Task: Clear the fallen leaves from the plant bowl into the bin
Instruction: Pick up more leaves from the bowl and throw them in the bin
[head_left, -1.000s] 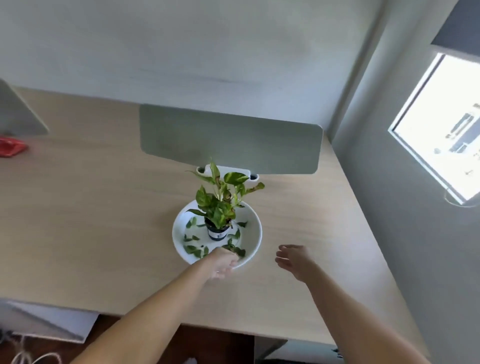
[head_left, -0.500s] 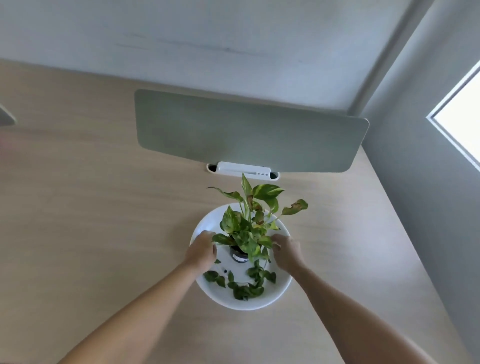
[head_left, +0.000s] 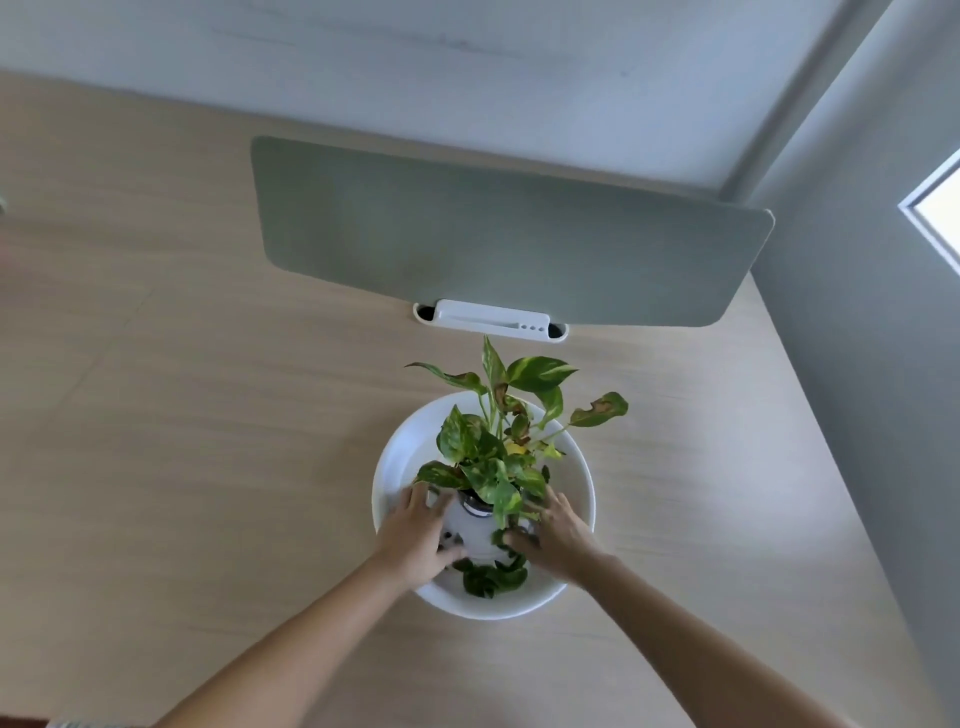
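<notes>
fallen leaves (head_left: 491, 578) lie bunched at the near side of one white plant bowl (head_left: 574, 467) on the desk (head_left: 208, 467), too overlapped for me to count. one potted plant (head_left: 498, 441) stands in the middle. i see my left hand (head_left: 415, 535) and right hand (head_left: 558, 532) both inside the bowl, palms down, fingers loosely spread and curled over the leaves, pinching nothing i can make out.

Bare forearms; unadorned hands (head_left: 415, 535)
</notes>
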